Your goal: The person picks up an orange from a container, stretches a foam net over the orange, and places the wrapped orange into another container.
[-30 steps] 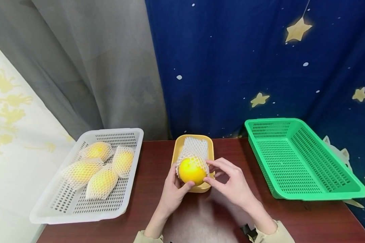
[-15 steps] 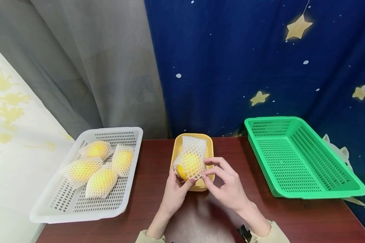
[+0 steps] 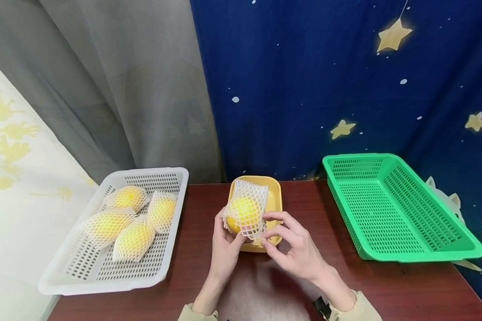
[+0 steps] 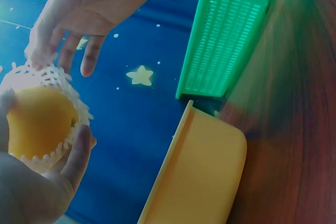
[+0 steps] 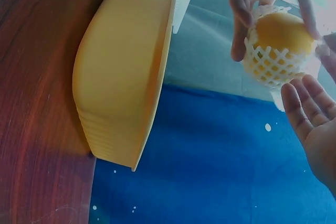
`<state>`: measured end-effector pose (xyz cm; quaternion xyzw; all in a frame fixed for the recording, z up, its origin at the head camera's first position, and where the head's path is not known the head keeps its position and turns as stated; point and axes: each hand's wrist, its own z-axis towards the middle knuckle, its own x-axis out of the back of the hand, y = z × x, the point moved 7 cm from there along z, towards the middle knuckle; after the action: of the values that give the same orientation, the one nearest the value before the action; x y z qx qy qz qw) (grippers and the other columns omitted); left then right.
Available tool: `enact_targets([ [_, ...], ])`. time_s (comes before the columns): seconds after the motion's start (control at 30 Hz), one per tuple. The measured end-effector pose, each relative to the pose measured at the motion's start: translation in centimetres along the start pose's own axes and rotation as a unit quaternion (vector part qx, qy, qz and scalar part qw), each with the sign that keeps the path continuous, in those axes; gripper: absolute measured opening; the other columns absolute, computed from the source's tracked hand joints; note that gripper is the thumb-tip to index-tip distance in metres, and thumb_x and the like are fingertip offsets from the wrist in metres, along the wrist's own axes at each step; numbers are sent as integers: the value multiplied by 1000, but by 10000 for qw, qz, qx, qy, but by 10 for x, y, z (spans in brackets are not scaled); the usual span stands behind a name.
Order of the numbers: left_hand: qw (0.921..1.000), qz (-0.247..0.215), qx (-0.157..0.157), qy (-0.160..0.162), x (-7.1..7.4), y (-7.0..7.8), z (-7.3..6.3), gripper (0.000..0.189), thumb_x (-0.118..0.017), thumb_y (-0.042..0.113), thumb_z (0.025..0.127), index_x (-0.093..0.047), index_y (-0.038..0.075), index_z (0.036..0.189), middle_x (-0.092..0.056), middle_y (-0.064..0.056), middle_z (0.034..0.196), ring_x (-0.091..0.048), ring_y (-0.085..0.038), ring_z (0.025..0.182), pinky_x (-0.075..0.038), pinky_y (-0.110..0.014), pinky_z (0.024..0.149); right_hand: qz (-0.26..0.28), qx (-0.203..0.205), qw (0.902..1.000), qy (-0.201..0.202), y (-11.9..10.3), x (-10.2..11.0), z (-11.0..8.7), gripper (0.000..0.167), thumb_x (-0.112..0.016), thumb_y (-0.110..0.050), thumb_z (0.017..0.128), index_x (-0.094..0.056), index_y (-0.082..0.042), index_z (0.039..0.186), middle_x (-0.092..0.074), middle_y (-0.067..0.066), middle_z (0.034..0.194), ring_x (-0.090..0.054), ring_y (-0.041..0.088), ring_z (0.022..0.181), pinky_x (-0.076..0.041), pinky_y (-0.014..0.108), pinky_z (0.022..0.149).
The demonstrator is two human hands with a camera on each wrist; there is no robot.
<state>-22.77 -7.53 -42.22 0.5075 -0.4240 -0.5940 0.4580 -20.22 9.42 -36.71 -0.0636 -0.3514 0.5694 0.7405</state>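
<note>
In the head view my left hand holds a round yellow orange from the left, thumb in front. A white foam net sleeve covers most of it; bare skin shows at its lower left. My right hand pinches the sleeve's edge on the right side. The left wrist view shows the orange bare toward the camera, with net around its edges. In the right wrist view, net covers the lower part of the orange. Behind the hands stands a small yellow tub, partly hidden.
On the left, a white basket holds several net-wrapped yellow fruits. A green basket stands at the right on the dark red table. Curtains hang close behind the table.
The net has come down over the orange's front, which was mostly bare. Both hands and the orange have shifted slightly left; the right fingers now pinch the net's edge.
</note>
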Motion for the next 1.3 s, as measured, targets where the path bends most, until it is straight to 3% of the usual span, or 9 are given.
enact_targets([
  [0.13,9999,-19,-98,-97,-1,3,-1,78,-63,-13,91,-25,7,157,-43,-8,153,-60,-4,127,-57,-18,98,790,-786,9934,260,10,1,-1,20,-77,4,88,-71,-14,94,-69,12,116,-69,15,105,-55,17,86],
  [0.23,9993,172,-85,-324,-5,3,-3,78,-61,-10,93,-22,8,158,-40,-11,157,-59,-3,126,-56,-17,99,1276,-1734,9753,493,22,0,-4,24,-76,7,89,-67,-6,107,-68,14,112,-67,8,104,-58,18,83],
  [0.33,9983,328,-76,-470,-8,2,-4,76,-59,-8,96,-21,7,160,-37,-16,160,-58,-1,126,-54,-15,100,1674,-2464,9538,390,33,-5,-7,43,-77,3,91,-59,0,130,-64,18,123,-65,-1,106,-61,21,82],
  [0.47,9973,351,-192,-612,-11,2,-6,71,-60,-3,100,-23,4,160,-39,-19,160,-55,2,131,-50,-14,104,2369,-2802,9298,-277,38,-15,-8,63,-74,-6,96,-44,1,151,-58,25,142,-65,-2,116,-62,23,91],
  [0.63,9945,630,-509,-658,-12,4,-6,58,-59,-2,102,-38,0,155,-51,-23,154,-54,4,134,-45,-13,110,2890,-2804,9124,-737,38,-22,-10,66,-75,-15,98,-43,3,152,-60,29,139,-70,2,111,-61,23,94],
  [0.8,9901,1098,-641,-602,-11,7,-6,55,-62,-2,100,-46,-1,153,-53,-22,151,-54,4,133,-45,-13,110,2924,-2803,9096,-922,37,-27,-13,60,-79,-12,94,-49,4,144,-64,28,130,-72,3,100,-65,29,83],
  [1.0,9887,1359,-572,-253,-6,14,-7,66,-68,-12,90,-53,5,151,-57,-18,153,-62,1,122,-56,-16,95,2588,-3034,9135,-803,37,-26,-15,60,-83,-8,86,-54,3,137,-68,26,124,-71,3,96,-65,29,79],
  [1.3,9754,1548,-1438,633,7,29,-9,41,-63,-13,95,-77,12,125,-75,-12,129,-69,-2,119,-59,-16,91,1796,-3000,9354,-528,43,-10,-13,68,-86,-16,82,-55,-2,141,-70,20,123,-68,1,100,-63,27,84],
])
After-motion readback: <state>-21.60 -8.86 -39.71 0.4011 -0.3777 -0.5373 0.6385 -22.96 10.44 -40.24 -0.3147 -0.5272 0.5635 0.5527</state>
